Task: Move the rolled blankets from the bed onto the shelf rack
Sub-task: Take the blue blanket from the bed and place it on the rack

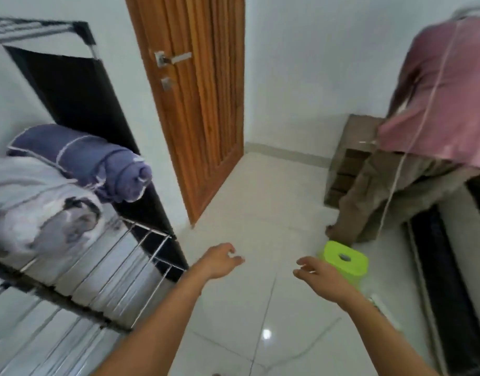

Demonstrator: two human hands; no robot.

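You're between loads: left hand point(220, 260) and right hand point(319, 275) hanging empty, fingers loosely spread. 2 rolled blankets point(78, 161) sitting on shelf rack point(119, 261) at 9 o'clock. Next: likely bed at 3 o'clock.

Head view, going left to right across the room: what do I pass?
White rolled blanket → purple rolled blanket on the shelf rack → wooden door → left hand → right hand → green stool → person in a pink top.
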